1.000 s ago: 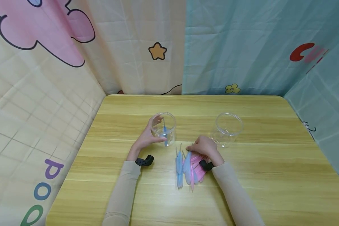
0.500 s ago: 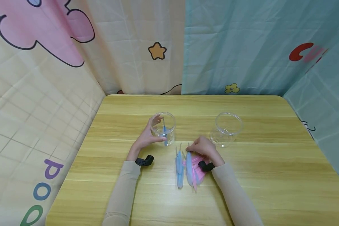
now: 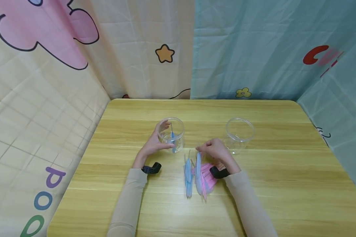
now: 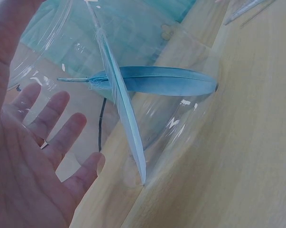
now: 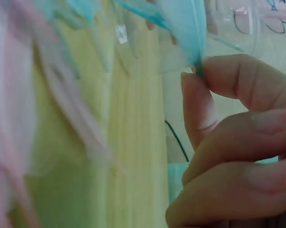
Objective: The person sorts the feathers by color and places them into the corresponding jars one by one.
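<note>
"Fingers (image 5: pixel 226 76) of the right hand (image 3: pixel 217 149) pinch a blue feather (image 3: pixel 198 172) by its quill end, beside the pink feathers (image 3: pixel 208 172)."

"And the left hand (image 3: pixel 152 144)?"

"Wrapped round a clear jar (image 3: pixel 180 142), with two blue feathers (image 4: pixel 132 126) crossed inside."

"Beyond that?"

"A second jar (image 3: pixel 240 140) stands on the table (image 3: pixel 284 171), near the right hand."

"Any writing?"

"Letters (image 3: pixel 43 200) on the left curtain (image 3: pixel 14 138): purple, blue and green, probably 'ood', though turned sideways and cut off."
</note>
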`<state>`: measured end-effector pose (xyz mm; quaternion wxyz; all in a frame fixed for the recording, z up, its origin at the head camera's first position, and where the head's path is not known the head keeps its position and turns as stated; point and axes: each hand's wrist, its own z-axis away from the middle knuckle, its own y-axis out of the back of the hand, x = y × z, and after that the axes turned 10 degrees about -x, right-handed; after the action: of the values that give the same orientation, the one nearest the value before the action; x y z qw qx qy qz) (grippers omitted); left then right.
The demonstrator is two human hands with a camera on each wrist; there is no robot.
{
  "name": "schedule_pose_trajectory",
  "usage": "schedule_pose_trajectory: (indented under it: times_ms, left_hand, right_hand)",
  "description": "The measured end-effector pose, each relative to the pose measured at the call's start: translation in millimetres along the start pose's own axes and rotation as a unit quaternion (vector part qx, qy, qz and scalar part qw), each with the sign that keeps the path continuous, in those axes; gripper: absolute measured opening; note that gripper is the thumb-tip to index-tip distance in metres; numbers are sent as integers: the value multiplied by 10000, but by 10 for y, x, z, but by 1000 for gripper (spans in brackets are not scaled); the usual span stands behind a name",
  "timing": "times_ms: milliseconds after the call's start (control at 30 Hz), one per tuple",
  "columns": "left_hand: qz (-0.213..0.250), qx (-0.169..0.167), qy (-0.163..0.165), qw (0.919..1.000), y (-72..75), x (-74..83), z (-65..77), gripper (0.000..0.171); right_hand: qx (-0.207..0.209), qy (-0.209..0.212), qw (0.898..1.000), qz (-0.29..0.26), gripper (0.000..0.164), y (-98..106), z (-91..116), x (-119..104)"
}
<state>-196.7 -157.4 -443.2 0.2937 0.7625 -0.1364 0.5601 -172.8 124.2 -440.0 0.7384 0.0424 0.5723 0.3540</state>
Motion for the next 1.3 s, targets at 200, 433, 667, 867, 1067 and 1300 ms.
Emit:
schedule_pose_trajectory:
  times_ms: [200,433,667,867,1067,1300]
  left_hand:
    - [-4,0,18,10000,5,5,0,100]
    - [2,-13,15,10000,5,1,7,100]
    - [22,-3,26,10000,6,-6,9,99]
    - [52,-13,-1,10000,-6,-11,16,100]
    - [69,5,-47,10000,-6,-23,16,100]
    - [87,21,-74,9999,-7,-28,4,100]
  right_hand:
    - [453,189,9988,-33,38,66,26,-168]
    - [1417,847,9860,-233,38,95,85,-387]
    - [2488,1537,9535,-733,34,85,126,-621]
    - [3292,2353,9080,-1088,31,61,67,-763]
    - [3619,3086,8704,-1270,24,-15,-40,-862]
    - [3879,3417,8518,-854,19,-136,-144,-924]
